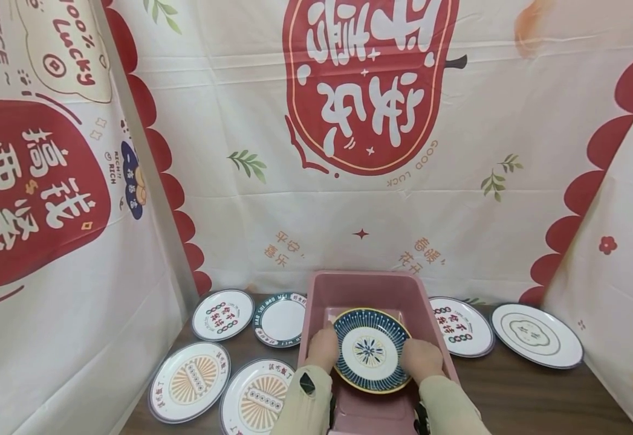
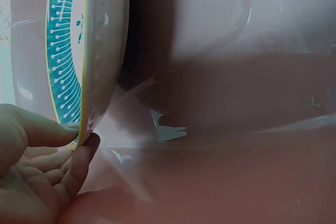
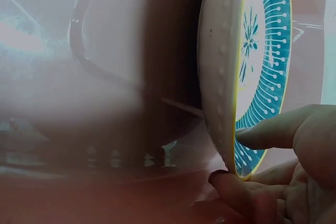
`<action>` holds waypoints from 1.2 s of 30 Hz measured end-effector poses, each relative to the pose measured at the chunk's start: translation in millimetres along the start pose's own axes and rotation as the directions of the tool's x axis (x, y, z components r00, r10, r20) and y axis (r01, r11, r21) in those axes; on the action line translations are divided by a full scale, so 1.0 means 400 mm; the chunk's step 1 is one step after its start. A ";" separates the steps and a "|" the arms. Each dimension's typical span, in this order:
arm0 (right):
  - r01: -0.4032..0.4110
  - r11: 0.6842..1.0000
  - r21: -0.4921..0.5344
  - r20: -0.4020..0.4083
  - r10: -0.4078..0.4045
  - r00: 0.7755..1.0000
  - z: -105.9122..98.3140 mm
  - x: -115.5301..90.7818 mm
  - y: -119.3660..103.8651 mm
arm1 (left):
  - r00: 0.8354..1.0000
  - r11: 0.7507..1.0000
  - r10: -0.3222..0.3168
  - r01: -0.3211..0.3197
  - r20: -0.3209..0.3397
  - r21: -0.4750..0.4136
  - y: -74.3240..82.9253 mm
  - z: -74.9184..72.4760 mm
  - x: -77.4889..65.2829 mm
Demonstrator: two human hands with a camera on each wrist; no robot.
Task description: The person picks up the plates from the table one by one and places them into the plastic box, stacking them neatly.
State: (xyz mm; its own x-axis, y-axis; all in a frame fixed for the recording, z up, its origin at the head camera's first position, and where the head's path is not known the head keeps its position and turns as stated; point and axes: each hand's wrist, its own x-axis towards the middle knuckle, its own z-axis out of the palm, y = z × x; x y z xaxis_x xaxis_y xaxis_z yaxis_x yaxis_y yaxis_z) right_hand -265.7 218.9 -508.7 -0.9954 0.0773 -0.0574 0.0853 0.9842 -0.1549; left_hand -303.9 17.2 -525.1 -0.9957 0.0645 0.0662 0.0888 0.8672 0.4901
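Note:
A round plate with a blue patterned rim, yellow edge and flower centre is held inside a pink plastic bin. My left hand pinches its left rim between thumb and fingers. On the opposite side my right hand pinches the right rim the same way. Both wrist views show the plate's pale underside raised over the bin floor, with a dark shadow beneath. Thumbs lie on the patterned face, fingertips under the edge.
Left of the bin lie a red-lettered plate, a green-rimmed plate and two sunburst plates. On its right are another red-lettered plate and a grey-patterned plate. Printed cloth walls surround the dark wooden table.

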 end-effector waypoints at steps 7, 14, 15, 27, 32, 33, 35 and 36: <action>0.006 1.000 0.011 -0.016 -0.006 1.000 -0.008 0.004 -0.001 | 0.999 0.995 -0.012 0.016 0.038 -0.102 0.001 -0.008 0.005; -0.001 1.000 0.027 -0.024 0.001 1.000 -0.012 0.004 -0.004 | 0.998 0.996 -0.002 0.007 0.060 -0.084 0.001 -0.013 0.007; 0.000 1.000 0.029 -0.026 0.001 1.000 -0.011 0.004 -0.004 | 0.998 0.997 0.000 0.005 0.062 -0.077 0.001 -0.013 0.008; -0.007 0.998 0.055 -0.015 0.008 1.000 -0.020 0.010 -0.007 | 0.996 0.999 0.012 -0.007 0.084 -0.052 0.002 -0.015 0.008; -0.034 0.995 0.090 -0.018 0.035 0.999 -0.029 0.015 -0.010 | 0.994 0.995 -0.015 0.026 0.110 -0.093 0.009 -0.023 0.008; -0.040 0.994 0.099 -0.019 0.042 0.999 -0.031 0.016 -0.010 | 0.994 0.994 -0.021 0.032 0.111 -0.103 0.010 -0.023 0.009; -0.044 0.992 0.116 -0.031 0.048 0.998 -0.033 0.017 -0.010 | 0.994 0.990 -0.034 0.047 0.101 -0.134 0.011 -0.024 0.010; -0.047 0.991 0.125 -0.039 0.053 0.998 -0.034 0.019 -0.010 | 0.996 0.986 -0.040 0.053 0.083 -0.160 0.011 -0.022 0.013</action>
State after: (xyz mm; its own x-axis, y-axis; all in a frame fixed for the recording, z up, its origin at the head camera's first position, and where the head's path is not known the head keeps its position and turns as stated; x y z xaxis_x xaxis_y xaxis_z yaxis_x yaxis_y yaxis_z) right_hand -274.1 217.6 -495.2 -0.9905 0.1350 -0.0272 0.1373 0.9520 -0.2736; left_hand -308.2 17.1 -514.7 -0.9972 0.0703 -0.0258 0.0387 0.7791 0.6257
